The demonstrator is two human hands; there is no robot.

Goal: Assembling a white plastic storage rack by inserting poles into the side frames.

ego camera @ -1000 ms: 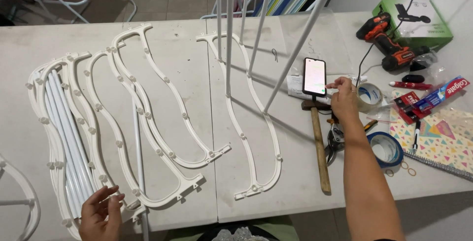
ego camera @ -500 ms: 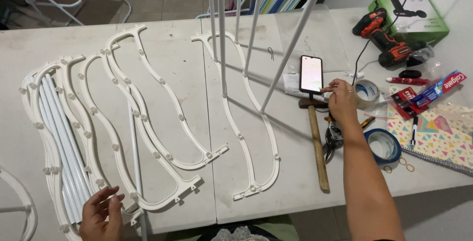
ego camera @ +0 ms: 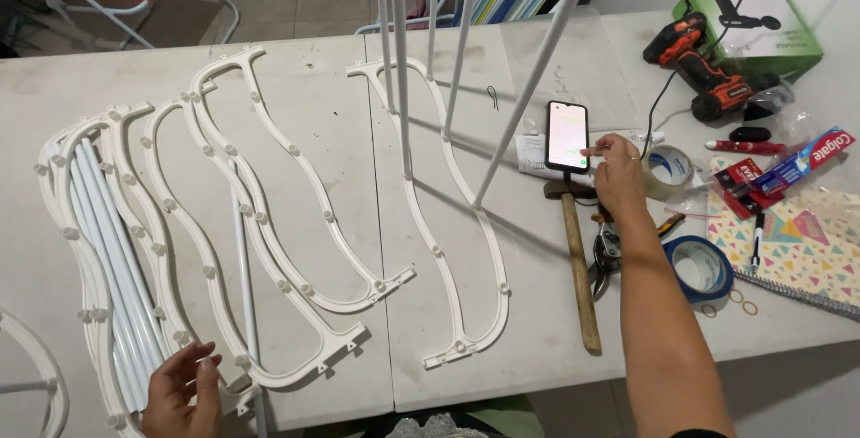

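On the white folding worktop (ego camera: 502, 313), several long wavy white plastic frame pieces are laid side by side; the one nearest the left hand (ego camera: 184, 393) is the curved frame (ego camera: 210, 272) whose lower end lies just beside the fingers. A bundle of straight white tubes (ego camera: 112, 259) is nested between the outermost frames at the left. Upright white rods (ego camera: 399, 62) stand at the far middle of the worktop, one slanting down toward the smartphone (ego camera: 568, 136).

The frames are judged light, thin and somewhat springy: they are likely to flex and wobble if lifted by one end, and the small pegs along their edges could snap. A hold near the middle of a curve, or with both hands spread apart, is judged steadier than a hold at the tip. The tubes are judged smooth and apt to roll.

The left grip is open, fingers spread and resting on or just over the frame ends at the near edge; nothing is clasped. The right hand (ego camera: 618, 174) is loosely open too, one fingertip touching the lit smartphone, which is propped upright against the head of a wooden-handled hammer (ego camera: 580, 268).

Near the right hand lie pruning shears (ego camera: 605, 254), a roll of clear tape (ego camera: 667, 172), a roll of blue tape (ego camera: 699, 268), a cordless drill (ego camera: 703, 66) and a patterned notebook (ego camera: 797, 241).
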